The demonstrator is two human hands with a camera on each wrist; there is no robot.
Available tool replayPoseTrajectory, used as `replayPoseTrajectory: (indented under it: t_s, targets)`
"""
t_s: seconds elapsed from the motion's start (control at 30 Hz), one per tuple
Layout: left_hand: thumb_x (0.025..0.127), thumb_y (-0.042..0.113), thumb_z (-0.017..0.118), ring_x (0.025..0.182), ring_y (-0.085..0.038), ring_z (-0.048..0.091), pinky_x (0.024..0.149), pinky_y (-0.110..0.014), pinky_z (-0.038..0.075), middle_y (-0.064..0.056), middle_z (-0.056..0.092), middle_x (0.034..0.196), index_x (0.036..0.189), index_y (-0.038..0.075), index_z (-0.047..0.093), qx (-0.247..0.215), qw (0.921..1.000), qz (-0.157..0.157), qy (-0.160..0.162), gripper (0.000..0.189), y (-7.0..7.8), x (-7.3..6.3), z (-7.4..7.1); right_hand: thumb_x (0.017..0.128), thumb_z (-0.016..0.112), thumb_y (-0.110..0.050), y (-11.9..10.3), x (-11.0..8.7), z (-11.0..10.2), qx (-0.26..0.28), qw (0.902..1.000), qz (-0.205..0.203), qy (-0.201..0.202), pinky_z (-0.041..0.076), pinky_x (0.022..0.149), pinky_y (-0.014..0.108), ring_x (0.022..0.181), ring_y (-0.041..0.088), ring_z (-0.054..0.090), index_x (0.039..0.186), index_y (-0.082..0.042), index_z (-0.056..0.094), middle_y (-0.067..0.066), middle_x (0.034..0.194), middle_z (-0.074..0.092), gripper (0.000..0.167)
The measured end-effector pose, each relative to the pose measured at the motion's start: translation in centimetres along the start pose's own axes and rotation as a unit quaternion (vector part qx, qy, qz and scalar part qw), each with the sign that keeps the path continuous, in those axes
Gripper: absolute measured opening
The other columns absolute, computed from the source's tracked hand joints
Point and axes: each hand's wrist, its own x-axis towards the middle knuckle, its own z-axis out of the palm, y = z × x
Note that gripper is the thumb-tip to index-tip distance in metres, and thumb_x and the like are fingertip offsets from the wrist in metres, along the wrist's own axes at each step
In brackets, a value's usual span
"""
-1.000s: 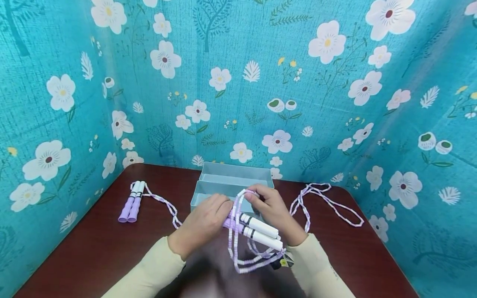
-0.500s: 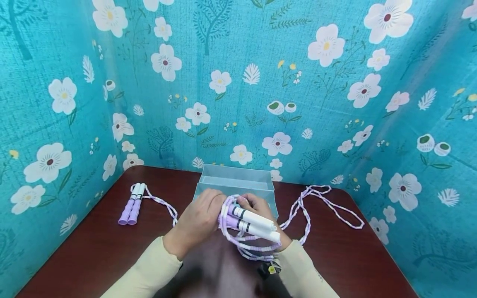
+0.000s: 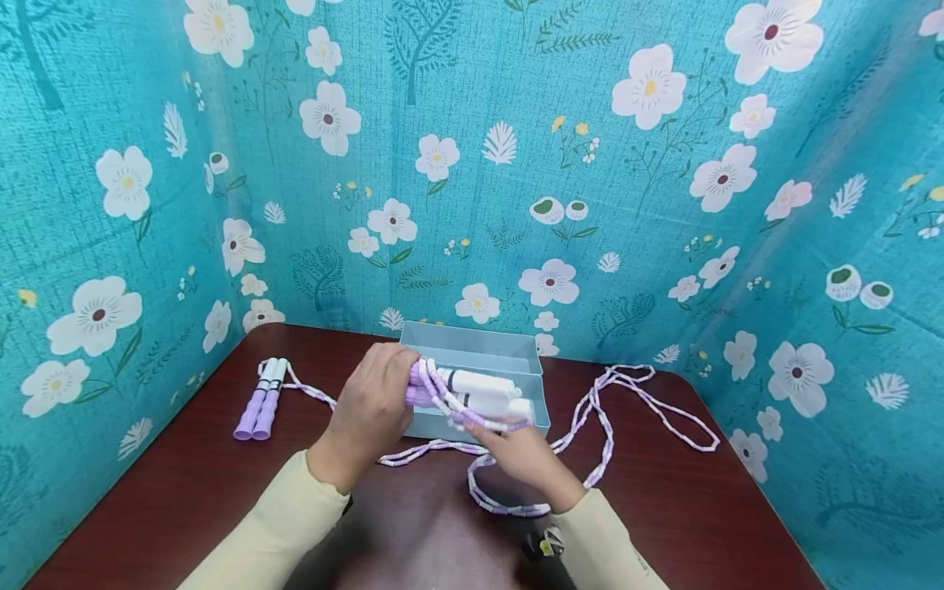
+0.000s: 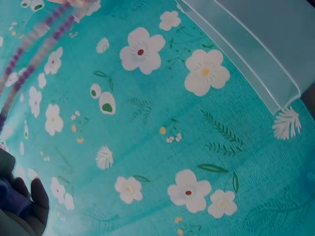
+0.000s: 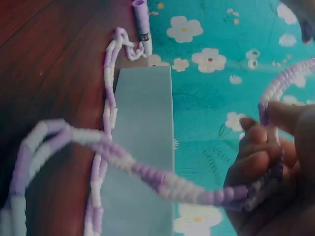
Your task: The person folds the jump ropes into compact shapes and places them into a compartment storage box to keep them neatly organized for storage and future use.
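My left hand (image 3: 372, 410) grips the purple ends of two jump rope handles (image 3: 479, 381), their white parts pointing right over the box. In the left wrist view its curled fingers (image 4: 40, 204) sit by a purple handle end (image 4: 14, 199). My right hand (image 3: 527, 459) pinches the same jump rope's doubled purple-and-white beaded cord (image 5: 177, 189) between thumb and curled fingers. Strands of that cord loop around the handles. A light blue box (image 3: 442, 428) stands behind both hands with its lid (image 3: 472, 338) raised at the back.
Another jump rope's handles (image 3: 265, 401) lie side by side at the table's left. Its beaded cord (image 3: 435, 447) runs across in front of the box. Looped beaded cord (image 3: 664, 401) spreads over the right side. Flowered teal cloth (image 3: 472, 205) hangs around the dark red table (image 3: 147, 500).
Both hands have lifted the handles forward and left, from in front of the box to over it. The right hand has come below the handles, drawing the cord around them.
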Motion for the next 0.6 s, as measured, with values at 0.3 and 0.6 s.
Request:
replayPoseTrajectory:
  t_s: [0.3,0.6]
  targets:
    - [0.082,-0.009,0.064,0.076,-0.031,0.050,0.068,-0.041,0.050,-0.019,0.052,0.093,0.105,-0.007,0.052,0.061,0.9970,-0.047,-0.006,0.026,-1.5,-0.7,0.6,0.093,0.063,-0.040,-4.0,-2.5,-0.5,-0.043,0.9943,-0.081,-0.054,0.048,0.065,0.022,0.073,0.002,0.058,0.101,-0.022,0.072,-0.018,0.084,0.064,0.022]
    - [0.087,-0.007,0.058,0.076,-0.030,0.050,0.063,-0.040,0.048,-0.019,0.053,0.093,0.108,-0.007,0.054,0.101,0.9914,-0.065,-0.053,0.021,-1.9,-2.0,1.9,0.088,0.073,-0.026,-6.9,-2.8,-2.0,-0.069,0.9763,-0.205,-0.015,0.047,0.070,0.016,0.076,0.000,0.059,0.100,-0.014,0.071,-0.011,0.086,0.067,0.017]
